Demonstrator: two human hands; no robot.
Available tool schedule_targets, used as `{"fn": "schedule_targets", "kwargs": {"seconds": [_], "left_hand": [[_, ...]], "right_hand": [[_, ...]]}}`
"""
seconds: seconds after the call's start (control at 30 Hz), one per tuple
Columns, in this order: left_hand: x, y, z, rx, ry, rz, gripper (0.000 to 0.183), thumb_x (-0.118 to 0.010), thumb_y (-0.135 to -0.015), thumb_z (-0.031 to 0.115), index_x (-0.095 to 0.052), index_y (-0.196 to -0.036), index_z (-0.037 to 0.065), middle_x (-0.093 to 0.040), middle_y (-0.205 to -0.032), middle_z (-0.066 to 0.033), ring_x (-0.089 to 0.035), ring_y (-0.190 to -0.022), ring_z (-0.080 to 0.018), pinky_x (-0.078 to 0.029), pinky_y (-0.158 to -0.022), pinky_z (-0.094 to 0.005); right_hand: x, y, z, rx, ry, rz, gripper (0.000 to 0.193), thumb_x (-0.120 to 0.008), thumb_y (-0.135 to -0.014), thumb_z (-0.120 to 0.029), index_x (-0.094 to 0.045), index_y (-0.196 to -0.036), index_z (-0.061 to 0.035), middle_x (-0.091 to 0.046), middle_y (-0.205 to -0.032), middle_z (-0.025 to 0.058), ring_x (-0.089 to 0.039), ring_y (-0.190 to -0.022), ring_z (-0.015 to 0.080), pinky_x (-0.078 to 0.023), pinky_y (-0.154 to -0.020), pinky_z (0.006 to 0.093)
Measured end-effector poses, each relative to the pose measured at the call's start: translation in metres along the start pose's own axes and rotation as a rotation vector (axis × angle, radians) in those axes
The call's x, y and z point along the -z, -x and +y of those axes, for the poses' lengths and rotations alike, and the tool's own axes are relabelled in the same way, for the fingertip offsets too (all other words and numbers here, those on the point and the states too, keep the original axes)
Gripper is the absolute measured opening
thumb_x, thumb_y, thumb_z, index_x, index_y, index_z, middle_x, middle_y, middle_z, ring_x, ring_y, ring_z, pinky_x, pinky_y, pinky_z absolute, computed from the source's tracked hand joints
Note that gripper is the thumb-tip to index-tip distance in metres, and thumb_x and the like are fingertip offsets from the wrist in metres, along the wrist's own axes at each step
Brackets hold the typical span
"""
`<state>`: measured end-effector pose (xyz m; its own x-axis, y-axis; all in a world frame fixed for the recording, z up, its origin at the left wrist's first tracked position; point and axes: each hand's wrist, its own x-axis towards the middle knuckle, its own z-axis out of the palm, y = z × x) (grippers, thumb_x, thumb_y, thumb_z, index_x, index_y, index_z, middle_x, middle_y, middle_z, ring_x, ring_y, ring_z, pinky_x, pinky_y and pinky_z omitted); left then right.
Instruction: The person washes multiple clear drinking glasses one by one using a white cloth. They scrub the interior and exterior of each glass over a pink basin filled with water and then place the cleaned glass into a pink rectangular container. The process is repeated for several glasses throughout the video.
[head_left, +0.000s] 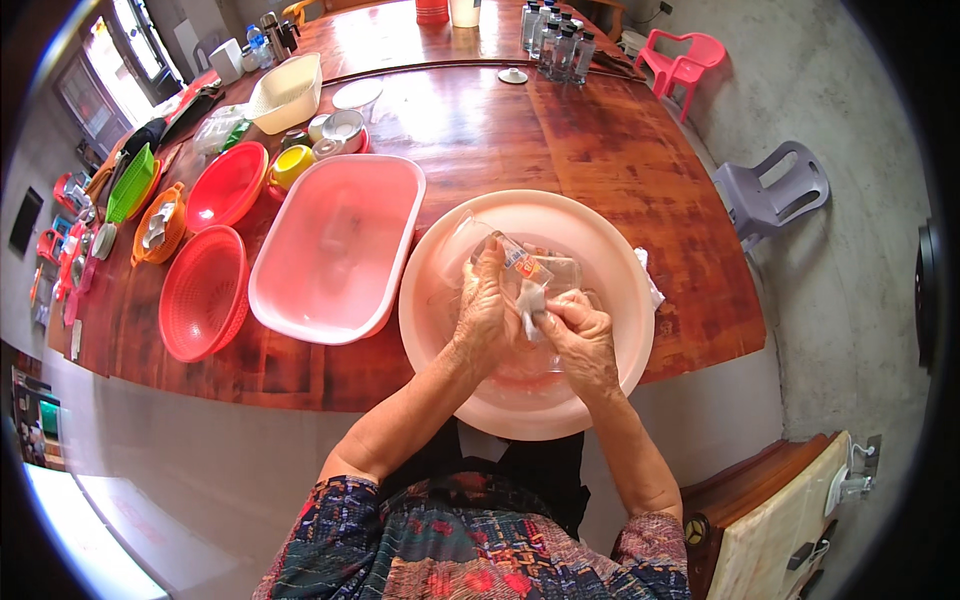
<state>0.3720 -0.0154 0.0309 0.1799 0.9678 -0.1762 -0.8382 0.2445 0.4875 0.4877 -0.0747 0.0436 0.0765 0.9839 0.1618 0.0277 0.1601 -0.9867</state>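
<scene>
My left hand point(482, 305) is closed around a clear bottle point(512, 250) with an orange and blue label, holding it tilted over a large pale pink round basin point(425, 250). My right hand point(580, 338) pinches a crumpled whitish piece point(531, 298) against the bottle's lower part. Whether that piece is cloth or peeled paper, I cannot tell. More clear bottles point(566, 270) lie in the basin beneath my hands, partly hidden by them.
Left of the basin stands a red-pink rectangular tub point(335, 240), then a red colander point(203, 300) and a red bowl point(228, 185). Several black-capped clear bottles point(560, 45) stand at the far right. White crumpled material point(650, 280) lies beside the basin. A grey chair point(770, 190) stands beyond the table's right edge.
</scene>
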Motion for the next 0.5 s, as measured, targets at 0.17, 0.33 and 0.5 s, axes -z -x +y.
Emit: {"fn": "schedule_targets", "kwargs": {"seconds": [0.17,0.33,0.5], "left_hand": [[-0.012,0.006,0.023,0.049,-0.006,0.066,0.044,-0.062,-0.085,0.040,-0.047,-0.113,0.009,-0.059,-0.102,-0.0110,-0.058,-0.092,-0.0216,-0.054,-0.076,-0.0413],[-0.007,0.004,0.023,0.096,0.009,0.027,0.039,-0.064,-0.085,0.032,-0.047,-0.114,0.012,-0.059,-0.104,-0.0110,-0.057,-0.095,-0.0218,-0.053,-0.077,-0.0414],[-0.001,0.004,0.023,0.024,0.006,-0.012,0.043,-0.068,-0.083,0.027,-0.044,-0.117,0.014,-0.057,-0.108,-0.0108,-0.056,-0.094,-0.0233,-0.052,-0.075,-0.0435]], "right_hand": [[-0.008,0.018,0.002,0.148,0.860,-0.461,0.011,-0.061,-0.078,-0.015,-0.068,-0.084,-0.0093,-0.056,-0.083,0.0121,-0.061,-0.079,0.0273,-0.048,-0.069,0.0378],[-0.020,0.016,0.049,-0.034,1.005,-0.858,0.021,-0.053,-0.081,-0.024,-0.065,-0.085,-0.0077,-0.059,-0.085,0.0156,-0.061,-0.085,0.0347,-0.050,-0.072,0.0456],[0.009,0.011,-0.001,0.087,0.857,-0.753,0.013,-0.058,-0.080,-0.012,-0.061,-0.087,-0.0018,-0.062,-0.085,0.0157,-0.062,-0.076,0.0327,-0.050,-0.066,0.0407]]}}
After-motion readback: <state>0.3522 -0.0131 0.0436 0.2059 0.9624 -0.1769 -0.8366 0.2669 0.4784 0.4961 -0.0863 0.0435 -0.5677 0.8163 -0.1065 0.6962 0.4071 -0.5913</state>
